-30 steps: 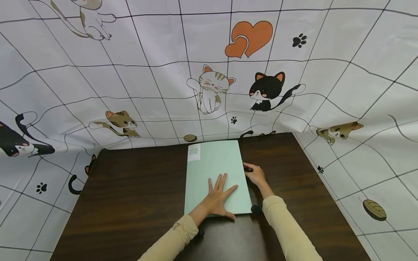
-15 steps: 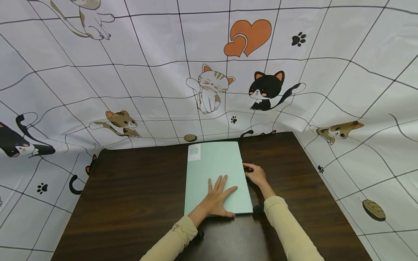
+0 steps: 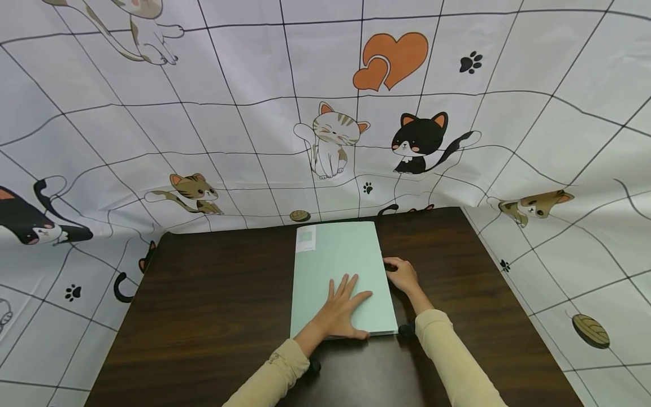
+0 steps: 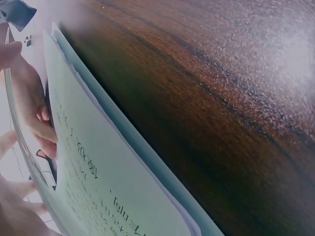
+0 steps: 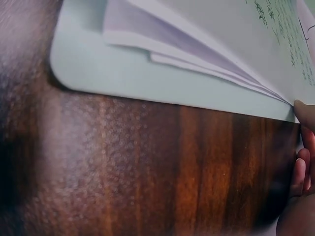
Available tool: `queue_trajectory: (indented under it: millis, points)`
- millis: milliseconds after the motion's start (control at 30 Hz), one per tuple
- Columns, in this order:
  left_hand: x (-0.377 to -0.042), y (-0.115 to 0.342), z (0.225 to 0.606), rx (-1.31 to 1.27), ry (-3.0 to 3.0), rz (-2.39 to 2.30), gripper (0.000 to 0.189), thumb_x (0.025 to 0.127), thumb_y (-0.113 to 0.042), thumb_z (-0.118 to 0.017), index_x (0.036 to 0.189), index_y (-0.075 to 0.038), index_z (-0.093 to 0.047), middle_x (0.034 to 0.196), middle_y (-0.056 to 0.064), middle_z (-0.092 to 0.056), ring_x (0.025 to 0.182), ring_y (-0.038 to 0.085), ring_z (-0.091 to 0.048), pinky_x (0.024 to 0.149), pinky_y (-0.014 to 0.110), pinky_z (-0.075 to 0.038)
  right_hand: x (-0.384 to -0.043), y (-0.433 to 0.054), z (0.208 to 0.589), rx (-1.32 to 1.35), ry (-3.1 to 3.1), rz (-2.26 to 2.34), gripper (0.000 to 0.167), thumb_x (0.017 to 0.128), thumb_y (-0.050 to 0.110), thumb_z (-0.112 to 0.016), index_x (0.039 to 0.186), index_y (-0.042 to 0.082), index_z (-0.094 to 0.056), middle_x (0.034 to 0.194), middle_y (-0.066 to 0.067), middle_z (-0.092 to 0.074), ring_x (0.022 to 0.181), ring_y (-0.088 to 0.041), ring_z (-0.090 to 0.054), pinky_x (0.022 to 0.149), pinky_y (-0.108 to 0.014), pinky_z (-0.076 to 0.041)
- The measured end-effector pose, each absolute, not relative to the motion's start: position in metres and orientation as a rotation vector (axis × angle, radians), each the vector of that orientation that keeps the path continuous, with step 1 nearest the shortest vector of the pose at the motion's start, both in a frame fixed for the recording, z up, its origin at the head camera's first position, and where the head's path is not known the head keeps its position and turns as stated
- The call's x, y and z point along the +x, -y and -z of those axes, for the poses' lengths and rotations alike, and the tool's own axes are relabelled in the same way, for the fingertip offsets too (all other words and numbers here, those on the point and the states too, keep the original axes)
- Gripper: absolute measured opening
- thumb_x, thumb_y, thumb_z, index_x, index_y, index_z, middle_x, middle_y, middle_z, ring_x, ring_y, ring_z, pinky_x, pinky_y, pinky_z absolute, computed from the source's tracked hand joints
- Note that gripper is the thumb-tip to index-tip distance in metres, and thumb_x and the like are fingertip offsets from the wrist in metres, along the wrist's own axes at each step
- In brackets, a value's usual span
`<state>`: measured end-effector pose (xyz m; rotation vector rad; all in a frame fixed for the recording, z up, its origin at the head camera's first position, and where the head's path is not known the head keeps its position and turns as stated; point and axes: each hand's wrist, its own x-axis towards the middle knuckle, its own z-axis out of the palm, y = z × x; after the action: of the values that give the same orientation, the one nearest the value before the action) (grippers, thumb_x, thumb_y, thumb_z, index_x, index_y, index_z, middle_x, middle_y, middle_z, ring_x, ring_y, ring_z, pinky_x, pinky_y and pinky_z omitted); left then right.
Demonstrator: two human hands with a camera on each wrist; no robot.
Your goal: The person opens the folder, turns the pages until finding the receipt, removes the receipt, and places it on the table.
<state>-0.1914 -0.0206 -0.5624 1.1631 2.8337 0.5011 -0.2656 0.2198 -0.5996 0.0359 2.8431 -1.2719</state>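
A light green folder (image 3: 335, 254) with a white label (image 3: 306, 238) lies on the table. My left hand (image 3: 335, 312) rests on its front cover near the bottom, fingers spread, thumb at the lower edge. At the folder's right edge, my right hand (image 3: 403, 275) pinches the side. In the right wrist view, the thumb of my right hand (image 5: 305, 162) presses where the inner white sheets (image 5: 197, 54) converge against the back cover (image 5: 113, 73), with other fingers curled below. Handwriting shows on a sheet (image 4: 98, 157) in the left wrist view, under the slightly raised cover.
The dark wooden table (image 3: 218, 294) extends on both sides of the folder. A white sheet printed with cats and grid lines (image 3: 244, 130) hangs behind and around it. Dark wrist-worn devices (image 3: 406, 330) sit by the cuffs.
The head view has shifted slightly. Both hands keep their places on the folder, and I see no other clear movement.
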Motion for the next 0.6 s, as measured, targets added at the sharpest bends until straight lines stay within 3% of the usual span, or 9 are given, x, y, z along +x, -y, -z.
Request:
queue_trajectory:
  millis: [233,600]
  points:
    - [-0.190,0.024,0.555,1.182,-2.848,-0.532,0.089,0.071,-0.061,-0.073,0.145,-0.021,-0.044,0.158,0.024,-0.027,0.146,0.049,-0.023,0.109,0.072,-0.026,-0.269,-0.217,0.602,0.090,-2.834,1.207,0.039,0.091,0.019,-0.064,0.129,0.008,-0.063,0.137,-0.015,-0.059,0.127,-0.040,-0.050,0.105,-0.060,-0.038]
    - [-0.188,0.027,0.548,1.200,-2.859,-0.702,0.083,0.072,-0.054,-0.072,0.142,-0.019,-0.046,0.157,0.022,-0.031,0.145,0.046,-0.028,0.109,0.069,-0.031,-0.264,-0.213,0.601,0.074,-2.848,1.220,0.042,0.092,0.021,-0.062,0.129,0.003,-0.061,0.142,-0.015,-0.051,0.131,-0.040,-0.043,0.106,-0.061,-0.035]
